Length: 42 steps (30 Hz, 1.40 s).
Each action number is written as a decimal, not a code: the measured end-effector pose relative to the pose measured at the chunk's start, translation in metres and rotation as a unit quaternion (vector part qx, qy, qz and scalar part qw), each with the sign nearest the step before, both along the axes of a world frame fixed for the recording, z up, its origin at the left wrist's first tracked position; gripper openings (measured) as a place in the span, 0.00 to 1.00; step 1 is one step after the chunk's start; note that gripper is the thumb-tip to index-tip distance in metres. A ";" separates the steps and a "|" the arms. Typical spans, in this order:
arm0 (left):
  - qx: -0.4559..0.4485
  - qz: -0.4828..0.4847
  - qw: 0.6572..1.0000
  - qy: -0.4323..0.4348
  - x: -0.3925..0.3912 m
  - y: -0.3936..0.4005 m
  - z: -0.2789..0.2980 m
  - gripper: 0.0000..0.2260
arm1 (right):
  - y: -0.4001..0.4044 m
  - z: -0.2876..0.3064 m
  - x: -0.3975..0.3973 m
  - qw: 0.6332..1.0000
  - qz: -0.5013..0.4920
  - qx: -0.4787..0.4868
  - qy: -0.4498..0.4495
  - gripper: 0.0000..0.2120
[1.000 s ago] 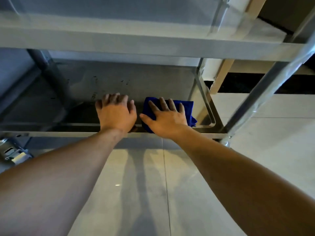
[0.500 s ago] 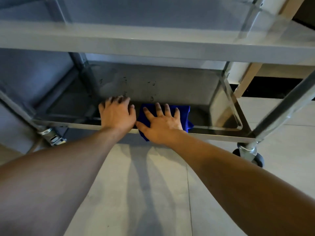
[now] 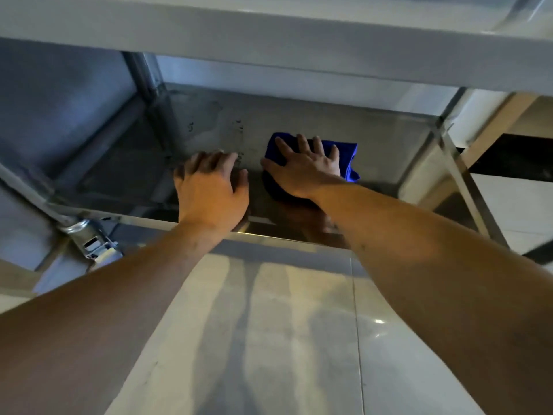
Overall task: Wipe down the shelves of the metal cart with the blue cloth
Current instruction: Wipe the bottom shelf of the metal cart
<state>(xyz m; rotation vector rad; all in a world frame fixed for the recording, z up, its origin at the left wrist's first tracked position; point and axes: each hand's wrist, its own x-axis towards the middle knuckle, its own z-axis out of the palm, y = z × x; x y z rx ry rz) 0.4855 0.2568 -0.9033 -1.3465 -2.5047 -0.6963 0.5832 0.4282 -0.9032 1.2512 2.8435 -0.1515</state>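
Right hand (image 3: 305,172) spread flat on the blue cloth (image 3: 348,158), pressing it onto the bottom shelf (image 3: 389,151); unwiped metal stretches rightward; left hand (image 3: 211,193) braces beside it, fingers loosely spread.

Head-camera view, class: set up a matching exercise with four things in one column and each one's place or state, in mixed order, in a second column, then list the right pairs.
Things:
1. Bare left hand
2. Bare right hand
3. Folded blue cloth
4. Metal caster bracket

Places or states:
A. Under the cart's near left corner
B. Pressed flat on the cloth, fingers spread
C. Lying on the lower steel shelf, beneath a palm
D. Resting bare on the shelf's front edge, holding nothing

Pairs: 1-D, 2-B, 3-C, 4-A
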 end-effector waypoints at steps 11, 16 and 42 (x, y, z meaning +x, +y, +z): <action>0.001 -0.003 1.000 0.016 0.001 -0.002 -0.006 0.20 | 0.082 0.001 -0.054 0.998 -0.061 0.019 -0.001 0.38; 0.020 -0.012 1.000 0.008 0.002 -0.002 -0.006 0.20 | 0.104 -0.001 -0.063 0.997 -0.078 0.023 0.009 0.38; 0.177 0.011 0.980 -0.093 0.009 -0.008 -0.003 0.11 | -0.070 -0.010 0.048 0.998 0.051 -0.012 0.027 0.39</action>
